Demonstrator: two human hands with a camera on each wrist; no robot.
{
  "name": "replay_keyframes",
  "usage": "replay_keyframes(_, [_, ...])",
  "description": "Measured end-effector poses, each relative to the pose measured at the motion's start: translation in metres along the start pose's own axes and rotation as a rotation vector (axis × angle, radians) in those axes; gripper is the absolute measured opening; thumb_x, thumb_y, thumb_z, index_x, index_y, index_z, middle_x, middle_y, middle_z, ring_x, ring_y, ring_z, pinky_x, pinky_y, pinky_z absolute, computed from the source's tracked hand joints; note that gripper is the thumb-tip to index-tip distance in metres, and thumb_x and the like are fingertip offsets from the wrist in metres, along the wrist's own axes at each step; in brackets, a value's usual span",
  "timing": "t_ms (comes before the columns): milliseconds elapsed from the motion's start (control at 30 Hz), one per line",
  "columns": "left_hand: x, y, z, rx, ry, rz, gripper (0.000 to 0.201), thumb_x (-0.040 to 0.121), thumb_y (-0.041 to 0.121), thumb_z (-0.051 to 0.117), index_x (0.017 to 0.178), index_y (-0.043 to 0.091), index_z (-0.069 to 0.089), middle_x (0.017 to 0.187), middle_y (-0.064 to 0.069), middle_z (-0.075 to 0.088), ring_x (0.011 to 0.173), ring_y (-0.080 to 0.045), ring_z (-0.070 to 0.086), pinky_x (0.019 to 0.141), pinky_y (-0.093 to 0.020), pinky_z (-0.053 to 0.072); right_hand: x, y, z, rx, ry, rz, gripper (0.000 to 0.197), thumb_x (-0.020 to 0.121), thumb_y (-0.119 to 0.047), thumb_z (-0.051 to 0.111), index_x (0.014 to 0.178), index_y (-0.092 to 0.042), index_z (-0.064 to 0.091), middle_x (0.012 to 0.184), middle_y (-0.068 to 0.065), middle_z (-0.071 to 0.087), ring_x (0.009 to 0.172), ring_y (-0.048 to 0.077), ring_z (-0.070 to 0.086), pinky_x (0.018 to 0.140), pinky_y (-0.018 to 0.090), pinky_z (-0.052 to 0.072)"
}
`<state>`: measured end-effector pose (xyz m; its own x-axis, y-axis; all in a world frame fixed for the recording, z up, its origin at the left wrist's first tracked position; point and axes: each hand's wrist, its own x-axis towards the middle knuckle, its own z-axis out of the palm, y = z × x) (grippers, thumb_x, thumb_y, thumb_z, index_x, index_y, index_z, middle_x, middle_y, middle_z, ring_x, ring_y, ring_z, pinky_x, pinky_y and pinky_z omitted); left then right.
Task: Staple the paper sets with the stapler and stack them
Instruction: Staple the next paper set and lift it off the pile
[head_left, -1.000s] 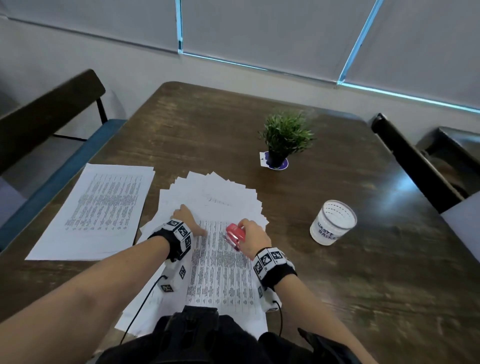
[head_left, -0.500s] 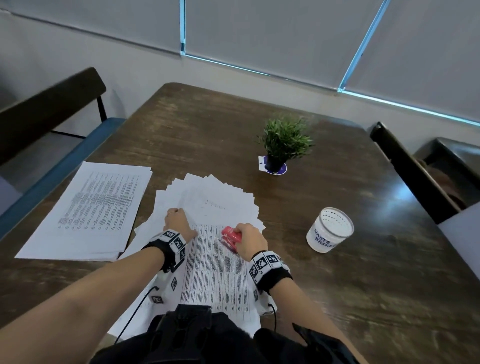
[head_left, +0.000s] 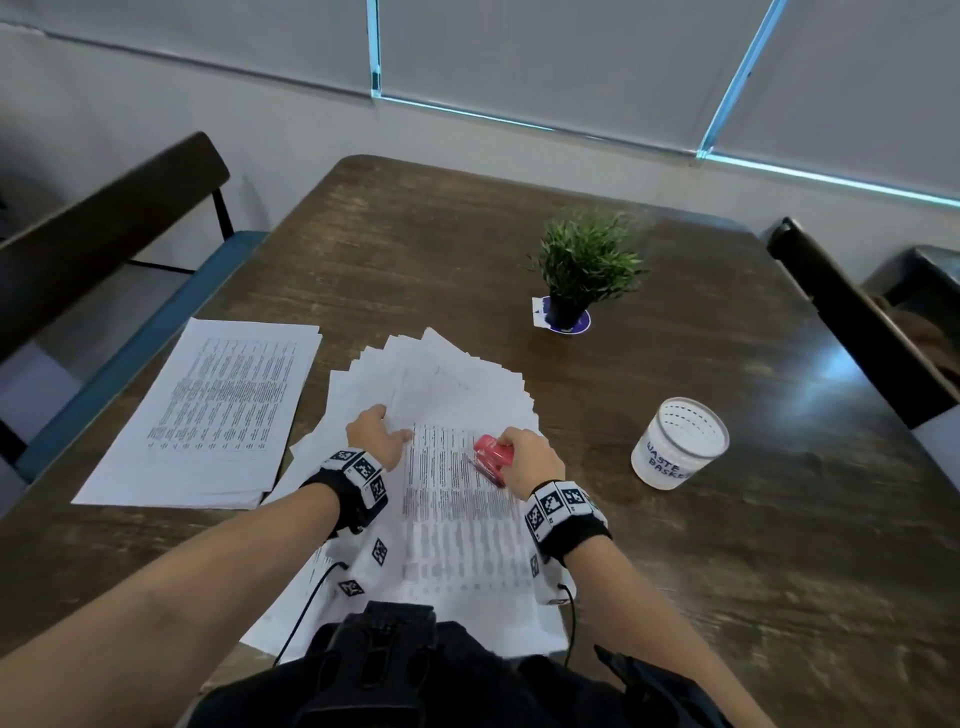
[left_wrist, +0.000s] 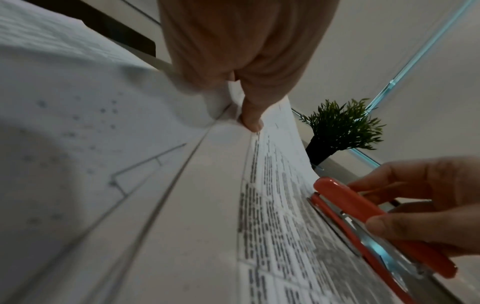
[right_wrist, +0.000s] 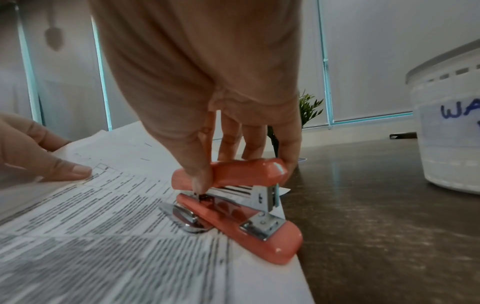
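Right hand (head_left: 530, 454) grips the red stapler (head_left: 492, 456) beside the left hand (head_left: 375, 437) pinching the printed set's (head_left: 457, 509) corner; align edges before pressing.

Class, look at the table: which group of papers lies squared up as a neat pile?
The neat pile far left, untouched by either hand; the other papers lie fanned out.

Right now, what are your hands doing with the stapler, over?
Right hand grips red stapler on printed paper set. Left hand lifts sheet corner. Nothing blocking. Over.
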<state>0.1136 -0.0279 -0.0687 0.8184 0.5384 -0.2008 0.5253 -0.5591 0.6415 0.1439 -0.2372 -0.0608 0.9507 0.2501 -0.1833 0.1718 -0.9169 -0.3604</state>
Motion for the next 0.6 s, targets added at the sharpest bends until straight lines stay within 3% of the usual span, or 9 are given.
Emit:
replay_keyframes(67, [-0.005, 0.009, 0.002, -0.021, 0.019, -0.018, 0.031, 0.088, 0.027, 0.070, 0.088, 0.003, 0.050, 0.090, -0.015, 0.058, 0.089, -0.031, 0.054, 0.068, -0.033, 0.035, 0.001, 0.002, -0.002, 0.012, 0.009, 0.028, 0.032, 0.087, -0.007, 0.059, 0.115, -0.022, 0.061, 0.115, 0.003, 0.061, 0.104, 0.025, 0.060, 0.083, 0.035, 0.049])
replay_keyframes(133, [-0.010, 0.012, 0.004, 0.002, -0.024, -0.052, 0.035, 0.088, 0.029, 0.070, 0.097, 0.000, 0.052, 0.096, -0.017, 0.057, 0.090, -0.031, 0.056, 0.067, -0.032, 0.037, 0.001, 0.003, -0.002, 0.016, 0.008, 0.043, 0.031, 0.086, -0.007, 0.058, 0.112, -0.023, 0.062, 0.113, 0.002, 0.062, 0.103, 0.026, 0.061, 0.080, 0.033, 0.048])
replay_keyframes(267, [-0.011, -0.001, 0.006, 0.068, -0.363, -0.112, 0.039, 0.080, 0.031, 0.078, 0.067, 0.007, 0.050, 0.066, -0.009, 0.056, 0.063, -0.025, 0.058, 0.055, -0.029, 0.046, 0.004, -0.001, 0.002, 0.020, 0.006, 0.037, 0.028, 0.085, -0.007, 0.060, 0.109, -0.021, 0.062, 0.111, 0.003, 0.064, 0.103, 0.025, 0.060, 0.080, 0.033, 0.051])
replay_keyframes(367, [-0.015, -0.014, -0.002, -0.056, -0.560, -0.243, 0.025, 0.080, 0.017, 0.080, 0.082, -0.001, 0.062, 0.071, -0.014, 0.069, 0.059, -0.021, 0.068, 0.055, -0.030, 0.057, 0.009, -0.006, 0.004, -0.009, -0.005, 0.032, 0.030, 0.084, -0.006, 0.062, 0.109, -0.020, 0.059, 0.111, 0.004, 0.065, 0.101, 0.026, 0.060, 0.077, 0.032, 0.050])
replay_keyframes(467, [-0.027, -0.014, -0.018, -0.016, -0.759, -0.272, 0.020, 0.086, 0.018, 0.073, 0.083, -0.001, 0.068, 0.070, -0.010, 0.071, 0.052, -0.011, 0.064, 0.046, -0.020, 0.050, 0.014, -0.013, 0.008, -0.048, -0.020, 0.045, 0.033, 0.086, -0.007, 0.062, 0.117, -0.016, 0.055, 0.114, 0.007, 0.062, 0.105, 0.028, 0.060, 0.080, 0.035, 0.049])
replay_keyframes(533, [-0.022, -0.013, -0.026, 0.040, -0.733, -0.230, 0.028, 0.090, 0.020, 0.070, 0.070, 0.002, 0.061, 0.059, -0.006, 0.064, 0.043, -0.009, 0.057, 0.040, -0.016, 0.043, 0.019, -0.019, 0.013, -0.057, -0.019, 0.060, 0.032, 0.087, -0.011, 0.063, 0.118, -0.012, 0.056, 0.116, 0.009, 0.061, 0.106, 0.030, 0.061, 0.082, 0.037, 0.050])
replay_keyframes(600, [-0.005, -0.013, -0.032, 0.189, -0.526, -0.121, 0.033, 0.087, 0.031, 0.072, 0.067, 0.007, 0.062, 0.050, 0.002, 0.064, 0.042, -0.006, 0.059, 0.040, -0.017, 0.043, 0.025, -0.023, 0.018, -0.057, -0.026, 0.063, 0.023, 0.088, -0.015, 0.062, 0.110, -0.011, 0.061, 0.113, 0.010, 0.062, 0.101, 0.030, 0.062, 0.077, 0.034, 0.049])
